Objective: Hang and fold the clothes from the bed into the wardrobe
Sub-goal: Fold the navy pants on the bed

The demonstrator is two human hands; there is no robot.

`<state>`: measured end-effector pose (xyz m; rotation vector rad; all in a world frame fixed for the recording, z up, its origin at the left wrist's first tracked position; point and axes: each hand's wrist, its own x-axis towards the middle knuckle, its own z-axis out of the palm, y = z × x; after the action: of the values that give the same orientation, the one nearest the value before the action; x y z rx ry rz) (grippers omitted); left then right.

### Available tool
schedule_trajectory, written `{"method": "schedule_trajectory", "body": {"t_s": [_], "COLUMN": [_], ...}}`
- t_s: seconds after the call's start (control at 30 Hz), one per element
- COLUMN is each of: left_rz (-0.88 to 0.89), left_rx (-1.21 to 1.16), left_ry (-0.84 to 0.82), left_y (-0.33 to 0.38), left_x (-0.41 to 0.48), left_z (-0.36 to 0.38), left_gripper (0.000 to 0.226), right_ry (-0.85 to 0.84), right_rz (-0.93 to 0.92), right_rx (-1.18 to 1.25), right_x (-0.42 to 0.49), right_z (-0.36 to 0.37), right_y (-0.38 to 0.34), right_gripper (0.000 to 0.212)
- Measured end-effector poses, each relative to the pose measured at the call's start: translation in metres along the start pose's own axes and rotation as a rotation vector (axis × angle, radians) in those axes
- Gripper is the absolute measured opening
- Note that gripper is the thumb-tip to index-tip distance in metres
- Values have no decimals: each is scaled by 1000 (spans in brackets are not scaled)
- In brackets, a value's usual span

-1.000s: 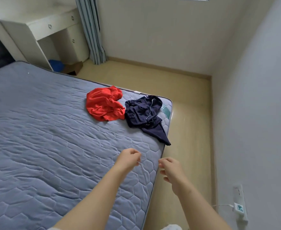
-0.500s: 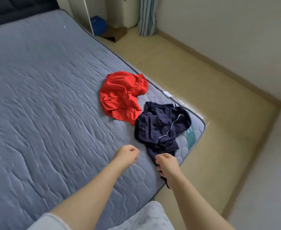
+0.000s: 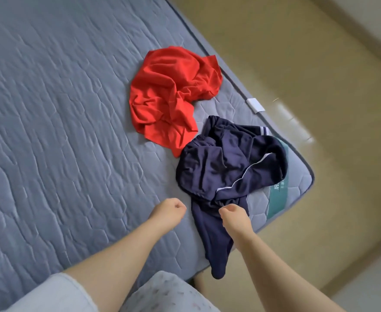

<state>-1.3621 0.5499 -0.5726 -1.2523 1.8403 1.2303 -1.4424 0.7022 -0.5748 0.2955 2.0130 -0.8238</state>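
Reaching nearer, the right grip (image 3: 233, 218) is curling over the navy trousers (image 3: 218, 172) on the bed (image 3: 50, 131), its hold impossible to tell, the left grip (image 3: 169, 212) is curling empty beside them, so pickup is likely beginning

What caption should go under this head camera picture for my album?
Left hand and right hand poised by navy clothes beside a red garment on the bed.

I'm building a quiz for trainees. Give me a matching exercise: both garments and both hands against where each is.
1 red garment
2 navy garment
3 left hand
4 right hand

A over the navy garment
B one end droops past the mattress edge
C crumpled, wholly on the mattress
D curled, over bare mattress

Pairs: 1-C, 2-B, 3-D, 4-A
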Motion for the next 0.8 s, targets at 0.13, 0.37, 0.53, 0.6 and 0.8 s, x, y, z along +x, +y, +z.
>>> {"method": "schedule_trajectory", "body": {"t_s": [0.13,0.37,0.53,0.6,0.8], "left_rz": [-40,-370,-458,-472,-385], "left_rx": [99,-457,-1034,-1230,-1330], "left_ry": [-46,-154,85,143,-9], "left_y": [3,25,28,29,5], "left_x": [37,97,145,158,147], "left_z": [30,73,78,71,62], "left_gripper": [20,15,57,46,29], "right_ry": [-30,37,20,59,215], "right_rz": [44,-56,-61,-103,-170], "right_rx": [-21,-109,-307,-432,-446], "right_x": [40,108,143,150,160], "right_z": [5,26,42,41,40], "right_y": [13,35,51,57,61], "right_gripper": [15,62,79,80,30]}}
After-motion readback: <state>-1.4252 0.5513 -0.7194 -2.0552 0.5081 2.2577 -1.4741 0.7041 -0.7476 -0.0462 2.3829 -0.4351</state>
